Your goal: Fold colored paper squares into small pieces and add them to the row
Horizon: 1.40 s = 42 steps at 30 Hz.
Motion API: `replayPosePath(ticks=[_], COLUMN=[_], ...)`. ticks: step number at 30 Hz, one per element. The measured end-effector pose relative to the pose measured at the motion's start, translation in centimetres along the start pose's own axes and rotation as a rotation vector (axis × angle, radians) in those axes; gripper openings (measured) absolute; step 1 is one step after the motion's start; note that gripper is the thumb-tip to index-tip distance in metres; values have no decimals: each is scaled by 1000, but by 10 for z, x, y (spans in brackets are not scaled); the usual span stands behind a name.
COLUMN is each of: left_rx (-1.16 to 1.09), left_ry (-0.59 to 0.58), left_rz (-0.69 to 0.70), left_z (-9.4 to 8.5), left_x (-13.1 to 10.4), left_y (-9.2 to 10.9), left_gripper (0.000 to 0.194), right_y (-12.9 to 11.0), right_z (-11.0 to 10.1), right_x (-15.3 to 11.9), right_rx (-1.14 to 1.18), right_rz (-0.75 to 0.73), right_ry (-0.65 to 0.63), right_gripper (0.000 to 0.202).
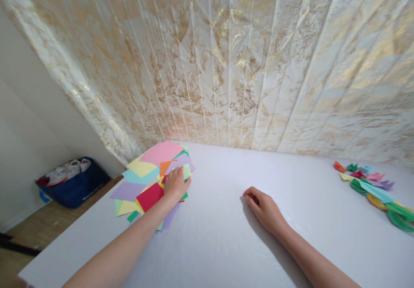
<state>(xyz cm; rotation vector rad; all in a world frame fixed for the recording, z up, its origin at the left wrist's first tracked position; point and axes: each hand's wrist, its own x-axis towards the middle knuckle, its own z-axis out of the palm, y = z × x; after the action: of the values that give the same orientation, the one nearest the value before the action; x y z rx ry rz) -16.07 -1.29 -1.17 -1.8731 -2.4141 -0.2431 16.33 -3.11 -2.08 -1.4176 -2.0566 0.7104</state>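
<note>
My left hand point(176, 184) rests on a spread of coloured paper pieces at the left of the white table. Its fingers are bent over a pale green piece point(186, 171), and whether they grip it cannot be made out. Beside the wrist lies a red sheet point(149, 196); a large pink piece point(163, 151) is at the back of the pile, with yellow, blue, purple and orange ones around. Near the table's middle, my right hand point(263, 206) lies on its side with curled fingers, nothing visible in them.
Small folded paper shapes point(359, 173) and looped paper strips point(399, 217) lie at the right of the white table point(213, 236). A gold-patterned curtain point(226, 64) hangs behind. A blue bag point(73, 186) with shoes stands on the floor at left.
</note>
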Motion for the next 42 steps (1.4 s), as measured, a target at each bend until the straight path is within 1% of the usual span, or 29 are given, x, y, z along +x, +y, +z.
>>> replayPosePath(ticks=[3,6,9,11,13,15,17,19,22,23,24,26,27,28,29,31,33,34,35,36,38,39,42], left_rx=[12,7,-8,-15,-28,-43,-59,-80,-136,-165,-204,-297,-377,-593,-815,-1198,-1437,-1509,-1545,-1557,-1522,-1501,-1498], left_ry=[-4,-27,-51,-65,-81,-97,-110,-109,-80,-67,-57,-48,-54,-84,-156,-393,-583,-642,-674,-676,-619,-593,-609], left_rz=[14,15,-22,-81,-105,-112,-115,-118,-102,-81,-48,27,67,89,97,97,56,44,33,30,80,118,207], left_z=[-7,-9,-8,-6,-6,-8,-11,-15,-22,-25,-27,-31,-32,-33,-33,-30,-23,-18,-12,-7,3,7,13], left_x=[2,8,17,24,31,37,43,47,48,46,43,33,26,19,11,-4,-15,-18,-21,-22,-21,-20,-20], left_y=[-1,-5,-13,-19,-23,-26,-27,-27,-20,-14,-6,18,34,51,70,107,140,154,165,173,181,181,176], left_gripper=[36,36,46,60,69,73,70,60,31,21,16,17,20,22,27,36,43,45,45,44,41,39,36], right_y=[0,0,-1,-2,-2,-2,-2,-1,-2,-3,-4,-7,-8,-8,-7,-3,1,3,4,5,6,6,7], right_z=[-1,-2,-3,-4,-4,-5,-5,-4,-4,-4,-3,-2,-1,-1,0,1,1,0,-1,-2,-5,-6,-8], right_x=[0,0,0,0,-1,0,0,1,1,1,1,0,1,1,2,4,5,5,5,5,5,5,6], right_rx=[12,13,14,18,20,19,19,23,31,34,40,59,83,113,148,224,266,264,257,254,249,244,234], right_rz=[-11,-15,-23,-30,-34,-34,-36,-44,-44,-36,-31,-11,-9,-14,-20,-45,-59,-66,-74,-88,-128,-144,-142], right_ry=[-9,-14,-18,-18,-18,-23,-31,-33,-20,-13,-11,5,18,43,78,140,209,245,274,290,292,287,277], right_gripper=[23,22,22,22,22,21,22,22,21,21,20,19,20,22,26,38,53,60,64,65,61,57,44])
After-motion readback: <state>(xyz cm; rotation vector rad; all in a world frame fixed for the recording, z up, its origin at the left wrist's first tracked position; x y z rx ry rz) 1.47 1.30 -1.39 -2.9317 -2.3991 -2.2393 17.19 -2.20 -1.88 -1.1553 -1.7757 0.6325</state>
